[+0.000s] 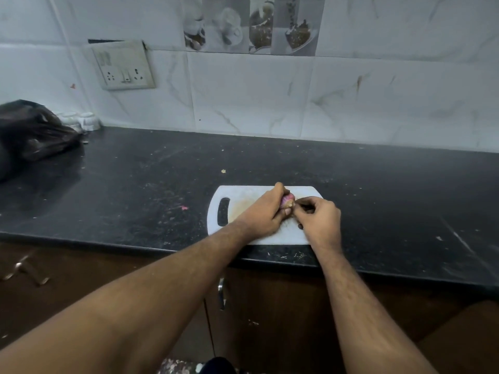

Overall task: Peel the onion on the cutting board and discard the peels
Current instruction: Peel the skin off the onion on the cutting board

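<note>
A small purple-pink onion (287,200) sits over the white cutting board (237,195) near the counter's front edge. My left hand (266,211) grips the onion from the left, fingers curled round it and hiding most of it. My right hand (320,215) is close on the right, its thumb and fingertips pinching at the onion's pale end or a bit of skin there. Whether the onion touches the board is hidden by my hands.
The board lies on a dark speckled countertop (135,184) with small scraps on it. A black plastic bag (32,130) sits at the far left beside small white cups (81,121). A tiled wall with a switch socket (124,66) stands behind. Brown cabinet doors (270,306) lie below the counter.
</note>
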`<control>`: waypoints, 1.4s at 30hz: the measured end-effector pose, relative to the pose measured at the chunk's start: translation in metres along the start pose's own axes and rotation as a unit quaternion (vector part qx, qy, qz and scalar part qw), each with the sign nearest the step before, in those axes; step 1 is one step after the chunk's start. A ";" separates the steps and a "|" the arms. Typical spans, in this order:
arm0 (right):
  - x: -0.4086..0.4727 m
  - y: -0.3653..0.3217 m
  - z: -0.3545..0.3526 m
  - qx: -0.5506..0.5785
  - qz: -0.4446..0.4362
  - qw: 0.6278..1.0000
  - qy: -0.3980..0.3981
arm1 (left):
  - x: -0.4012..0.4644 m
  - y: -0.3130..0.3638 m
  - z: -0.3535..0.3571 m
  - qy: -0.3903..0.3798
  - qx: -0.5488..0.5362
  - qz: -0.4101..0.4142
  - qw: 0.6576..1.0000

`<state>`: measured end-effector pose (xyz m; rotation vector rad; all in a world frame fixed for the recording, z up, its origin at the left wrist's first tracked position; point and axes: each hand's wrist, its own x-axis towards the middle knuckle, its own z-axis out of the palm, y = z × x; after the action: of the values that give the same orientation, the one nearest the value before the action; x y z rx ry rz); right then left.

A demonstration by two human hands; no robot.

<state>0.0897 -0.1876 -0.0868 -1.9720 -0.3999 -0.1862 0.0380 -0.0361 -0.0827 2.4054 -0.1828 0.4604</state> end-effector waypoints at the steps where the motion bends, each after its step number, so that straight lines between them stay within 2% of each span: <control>1: 0.000 0.000 0.000 -0.006 0.003 1.000 -0.001 | 0.000 0.000 0.001 0.000 0.003 0.003 1.000; 12: 0.000 -0.002 0.003 -0.075 0.033 0.996 0.034 | -0.002 0.000 0.004 -0.016 0.009 0.007 1.000; 19: 0.001 0.003 0.002 -0.059 -0.013 0.998 0.026 | 0.003 -0.006 0.002 0.011 -0.024 -0.047 0.999; 27: 0.002 -0.001 0.002 -0.064 -0.023 0.998 -0.001 | 0.005 -0.008 0.004 0.003 0.024 -0.075 0.997; 31: 0.003 0.000 0.001 -0.051 -0.002 0.999 0.009 | 0.005 -0.008 0.004 0.003 0.041 -0.064 0.997; 37: 0.003 -0.002 0.001 -0.062 0.034 0.997 0.028 | 0.006 -0.005 0.007 -0.056 0.114 -0.040 0.991; 40: 0.004 -0.001 0.003 -0.079 0.035 0.996 0.033 | 0.007 -0.005 0.010 -0.043 0.150 -0.032 0.987; 42: 0.005 -0.001 0.003 -0.072 0.041 0.994 0.064 | 0.007 -0.005 0.010 -0.044 0.169 -0.033 0.984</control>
<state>0.0941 -0.1840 -0.0856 -2.1006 -0.2264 -0.2953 0.0486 -0.0389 -0.0898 2.7581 -0.0668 0.3778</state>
